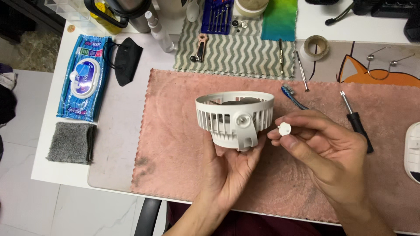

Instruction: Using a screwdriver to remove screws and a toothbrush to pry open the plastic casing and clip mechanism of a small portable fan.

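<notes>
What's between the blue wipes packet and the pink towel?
In the head view, a black face mask lies between the blue wipes packet and the pink towel, on bare white table.

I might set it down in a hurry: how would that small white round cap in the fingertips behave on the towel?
The white round cap, pinched by the right hand, looks light and hard. Being round, it could roll on edge, though the pink towel would probably stop it. Easily lost.
</notes>
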